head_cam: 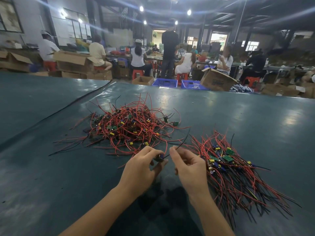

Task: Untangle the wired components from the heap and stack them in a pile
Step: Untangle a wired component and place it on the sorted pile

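Observation:
A tangled heap (126, 126) of small green circuit boards with red and black wires lies on the dark green table (51, 167), just beyond my hands. To the right, a sorted pile (225, 160) of the same components lies with its wires fanned toward me. My left hand (143, 166) pinches one small component (160, 157) between thumb and fingers. My right hand (185, 164) pinches that component's black wire (185, 140), which curves up and to the right. Both hands hover between the heap and the pile.
The table stretches far to the left and to the back. Beyond its far edge stand blue crates (165, 82) and cardboard boxes (216, 81). Several people sit or stand at benches in the background.

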{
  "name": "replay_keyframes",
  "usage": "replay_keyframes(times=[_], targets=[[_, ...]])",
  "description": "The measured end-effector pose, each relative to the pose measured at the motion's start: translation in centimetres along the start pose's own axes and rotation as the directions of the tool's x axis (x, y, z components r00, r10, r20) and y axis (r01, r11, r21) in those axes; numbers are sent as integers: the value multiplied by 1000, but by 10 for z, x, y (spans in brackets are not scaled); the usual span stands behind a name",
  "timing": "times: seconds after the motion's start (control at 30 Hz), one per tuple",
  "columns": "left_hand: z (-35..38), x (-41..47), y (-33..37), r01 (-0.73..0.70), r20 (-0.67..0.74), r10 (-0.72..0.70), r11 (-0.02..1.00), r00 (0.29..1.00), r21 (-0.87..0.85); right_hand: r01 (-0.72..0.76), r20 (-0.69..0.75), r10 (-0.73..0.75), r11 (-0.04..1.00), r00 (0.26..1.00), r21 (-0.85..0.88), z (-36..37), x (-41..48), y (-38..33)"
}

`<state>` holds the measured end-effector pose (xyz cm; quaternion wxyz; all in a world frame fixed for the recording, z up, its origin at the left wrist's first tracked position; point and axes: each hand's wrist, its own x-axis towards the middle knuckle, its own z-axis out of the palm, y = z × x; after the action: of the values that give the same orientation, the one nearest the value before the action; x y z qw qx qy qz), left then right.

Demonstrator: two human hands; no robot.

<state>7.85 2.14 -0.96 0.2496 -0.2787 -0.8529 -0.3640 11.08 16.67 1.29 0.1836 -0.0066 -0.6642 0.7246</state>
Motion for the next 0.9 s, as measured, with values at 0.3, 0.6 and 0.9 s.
replay_keyframes(times=[0.3, 0.6, 0.9], targets=[[3, -1, 8, -150, -10, 150, 985, 989, -87, -81, -2, 81, 997, 997, 14, -2, 2, 4], [2, 3, 15, 381, 303, -279, 852, 911, -360, 45, 87, -43, 999, 995, -23, 3, -1, 7], [5, 8, 24, 583, 433, -427, 329, 793, -743, 149, 26, -148, 987, 989, -52, -1, -2, -3]])
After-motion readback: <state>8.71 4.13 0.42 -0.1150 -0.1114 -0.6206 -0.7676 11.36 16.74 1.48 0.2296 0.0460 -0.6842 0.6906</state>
